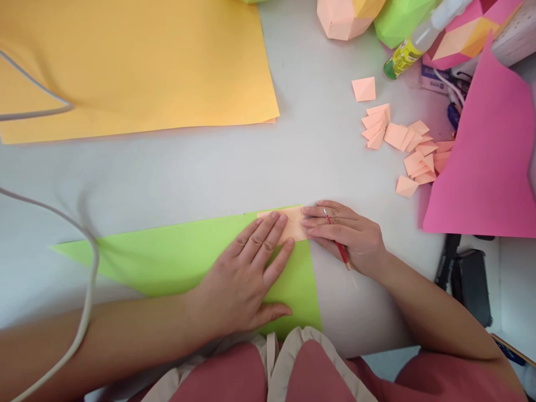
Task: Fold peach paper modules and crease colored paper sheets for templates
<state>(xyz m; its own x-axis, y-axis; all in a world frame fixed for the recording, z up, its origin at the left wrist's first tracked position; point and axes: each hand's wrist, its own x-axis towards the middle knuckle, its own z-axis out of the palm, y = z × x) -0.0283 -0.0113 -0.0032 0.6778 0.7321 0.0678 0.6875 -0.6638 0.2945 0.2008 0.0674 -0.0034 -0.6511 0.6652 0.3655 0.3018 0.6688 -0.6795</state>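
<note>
My left hand lies flat with its fingers stretched out. Its fingertips press a small peach paper strip down onto a green paper sheet, near the sheet's top right corner. At the strip's right end, the fingertips of my right hand touch the peach paper. Tucked between the fingers of that hand is a thin red pen-like tool with a small silvery tip pointing up and away. Both hands partly cover the strip, so its edges are only partly visible.
Folded peach pieces lie at right, beside a pink sheet. A glue bottle and faceted paper shapes sit at the top right. Orange paper covers the top left. A white cable crosses at left.
</note>
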